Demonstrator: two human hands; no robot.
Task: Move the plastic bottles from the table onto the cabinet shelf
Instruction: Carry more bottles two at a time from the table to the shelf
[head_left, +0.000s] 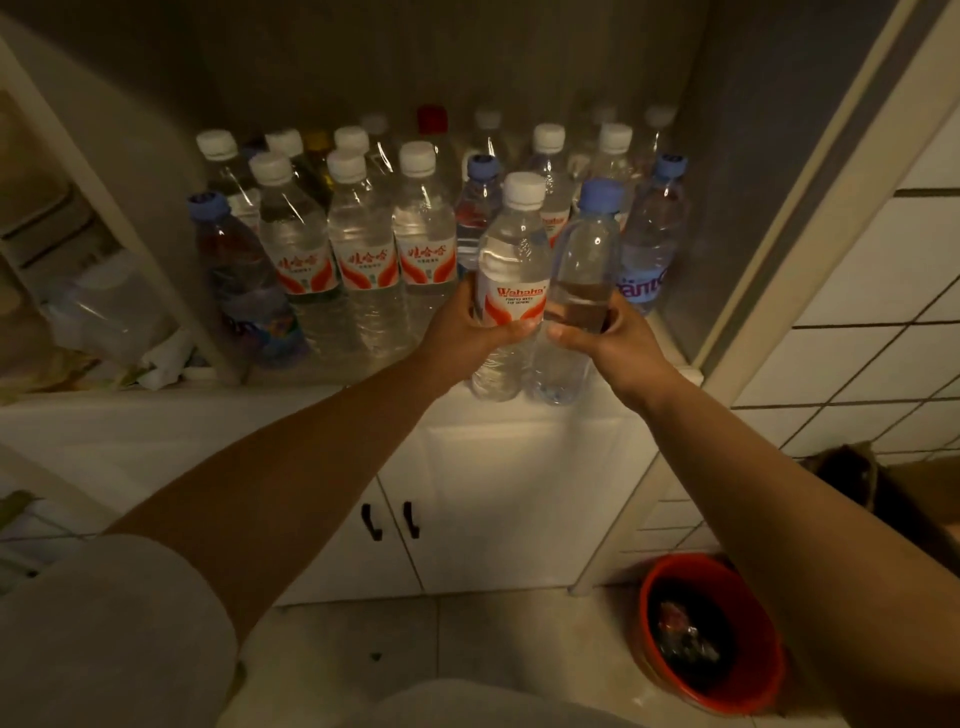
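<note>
My left hand (470, 327) grips a clear white-capped bottle (511, 249) with a red and white label. Right beside it, my right hand (608, 338) grips a clear blue-capped bottle (584, 260) with no label. Both bottles are upright, touching side by side, held over the front edge of the cabinet shelf (322, 374). Behind them the shelf holds several more plastic bottles (363, 244), most white-capped, a few blue-capped, one red-capped at the back. The table is out of view.
White cabinet doors with black handles (389, 519) sit below the shelf. A red bucket (711, 629) stands on the tiled floor at lower right. The cabinet's side wall (737, 208) closes the right; clutter and a plastic bag (104, 312) fill the left compartment.
</note>
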